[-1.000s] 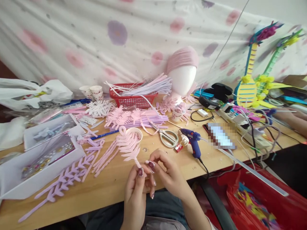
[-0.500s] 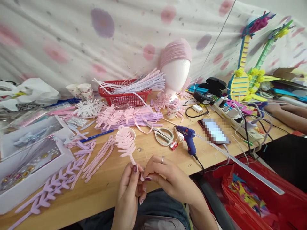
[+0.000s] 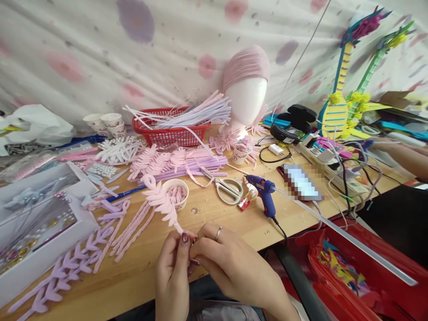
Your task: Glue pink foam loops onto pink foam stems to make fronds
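Note:
A pink pipe-cleaner leaf sprig (image 3: pixel 161 198) has a loop at its tip, paired leaves and a twisted stem. My left hand (image 3: pixel 174 272) grips the stem between thumb and fingers, so the sprig leans up and to the left. Pressed against it, my right hand (image 3: pixel 230 263) pinches the lower end of the same sprig; its fingertips mostly hide that end. Behind the sprig stands a paper cup (image 3: pixel 186 200) of short pink pieces. Braided pink pipe-cleaner strands (image 3: pixel 132 229) lie left of it, beside a purple leafy sprig (image 3: pixel 63 276).
Scissors (image 3: pixel 229 189) and a blue glue gun (image 3: pixel 265 194) with a long glue stick (image 3: pixel 351 240) lie to the right, near a phone (image 3: pixel 302 183). A red basket (image 3: pixel 170 136) of pipe cleaners and a mannequin head (image 3: pixel 245 96) stand behind. Another person's arm (image 3: pixel 401 156) shows at far right.
The sprig has tilted left and its tip has moved away from the cup, showing the pink pieces inside. My hands have drawn closer together, and the camera view has shifted slightly.

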Demonstrator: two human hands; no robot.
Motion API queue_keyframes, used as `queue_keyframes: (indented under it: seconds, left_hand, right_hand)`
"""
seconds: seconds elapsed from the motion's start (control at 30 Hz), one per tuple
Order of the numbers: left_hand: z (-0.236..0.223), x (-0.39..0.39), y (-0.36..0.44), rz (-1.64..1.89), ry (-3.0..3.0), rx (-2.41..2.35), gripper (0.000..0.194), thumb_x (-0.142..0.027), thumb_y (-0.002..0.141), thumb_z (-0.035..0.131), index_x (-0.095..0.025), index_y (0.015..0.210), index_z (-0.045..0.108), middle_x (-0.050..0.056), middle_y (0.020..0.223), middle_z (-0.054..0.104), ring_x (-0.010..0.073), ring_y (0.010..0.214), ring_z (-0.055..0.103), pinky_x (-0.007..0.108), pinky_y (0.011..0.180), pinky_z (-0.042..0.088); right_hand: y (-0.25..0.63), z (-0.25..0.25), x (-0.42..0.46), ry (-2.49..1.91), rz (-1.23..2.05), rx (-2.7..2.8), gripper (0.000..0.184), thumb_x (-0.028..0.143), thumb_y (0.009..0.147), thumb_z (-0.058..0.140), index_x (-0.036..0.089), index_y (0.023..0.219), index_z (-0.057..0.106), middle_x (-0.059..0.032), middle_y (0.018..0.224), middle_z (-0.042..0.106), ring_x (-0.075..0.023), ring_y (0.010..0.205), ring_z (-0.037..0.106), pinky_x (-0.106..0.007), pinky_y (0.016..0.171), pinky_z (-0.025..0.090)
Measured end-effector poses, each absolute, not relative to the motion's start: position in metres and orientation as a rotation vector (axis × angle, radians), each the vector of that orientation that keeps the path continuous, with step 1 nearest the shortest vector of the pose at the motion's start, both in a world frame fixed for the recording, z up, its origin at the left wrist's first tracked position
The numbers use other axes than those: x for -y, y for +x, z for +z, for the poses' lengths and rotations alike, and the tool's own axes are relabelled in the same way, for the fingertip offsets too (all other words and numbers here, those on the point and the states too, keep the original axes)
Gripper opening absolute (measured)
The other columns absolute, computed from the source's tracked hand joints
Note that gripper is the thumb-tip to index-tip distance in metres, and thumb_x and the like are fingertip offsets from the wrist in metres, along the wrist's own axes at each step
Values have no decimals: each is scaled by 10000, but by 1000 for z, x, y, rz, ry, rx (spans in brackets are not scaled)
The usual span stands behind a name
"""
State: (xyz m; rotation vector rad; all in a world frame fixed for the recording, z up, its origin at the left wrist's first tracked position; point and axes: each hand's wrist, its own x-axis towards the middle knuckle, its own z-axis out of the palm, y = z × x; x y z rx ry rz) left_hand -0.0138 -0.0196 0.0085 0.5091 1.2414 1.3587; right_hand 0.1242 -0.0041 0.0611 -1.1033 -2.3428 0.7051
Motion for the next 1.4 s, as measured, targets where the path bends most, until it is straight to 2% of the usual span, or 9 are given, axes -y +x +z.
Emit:
queue_keyframes:
  seconds: [0.2,0.33,0.53,0.73,0.83,1.0,1.17,1.27,1.4]
  left_hand:
    - [16,18,-16,1508,338,-1293,511,-565,524,897,-178,774,676,-15,695,651,96,559,557,134,443,427]
    - [25,17,-17,1598,235,-1320,555,-564,444,924,-185,750,659,-27,694,645,86,563,539,125,448,434]
    - [28,15,-16,1658,217,-1324,538,-587,474,907,-199,735,640,-63,606,556,63,513,460,115,435,410]
    - [28,16,-18,1679,238,-1322,450,-565,617,855,-208,779,633,-54,665,580,75,551,500,132,463,431]
    - [29,16,-20,1682,253,-1306,422,-549,653,841,-205,770,627,-50,674,584,78,562,521,137,472,442]
    - [29,9,-19,1727,192,-1267,496,-549,557,894,-174,705,605,-50,643,576,55,524,501,109,442,418]
    - [28,6,-20,1780,219,-1226,438,-508,632,873,-155,730,633,-65,579,507,32,462,414,106,408,368]
    - [26,6,-21,1801,254,-1222,423,-494,666,858,-152,720,617,-51,619,543,26,464,406,112,414,366]
    - [23,5,-20,1842,278,-1232,414,-511,705,827,-158,726,611,-76,556,478,22,432,372,108,401,337]
  right_hand:
    - [110,51,2,-986,729,2183,96,180,980,543,184,978,639,-52,975,657,-151,892,617,-245,768,470]
    - [99,43,0,-985,598,2138,157,226,1004,517,182,921,643,-44,887,659,-144,821,610,-250,723,466]
    - [90,31,1,-959,396,2087,230,257,1026,459,181,904,637,-49,817,670,-156,759,604,-284,703,472]
    - [90,25,2,-913,345,2013,157,215,998,522,183,912,650,-43,800,686,-154,733,612,-287,689,482]
    - [90,25,2,-899,446,1956,152,196,992,528,188,969,678,-50,834,697,-152,764,638,-284,717,509]
    - [87,21,0,-975,717,1760,147,182,969,566,202,949,710,-44,831,693,-149,761,660,-249,662,527]
    - [79,16,-5,-1053,829,1622,65,160,898,664,207,877,703,-20,789,700,-154,746,658,-257,681,517]
    - [76,15,-7,-1100,847,1596,76,172,891,668,206,828,695,-13,759,698,-153,717,655,-252,659,505]
    - [74,14,-6,-1098,847,1578,124,187,899,655,208,780,680,-4,721,683,-142,672,635,-234,617,494]
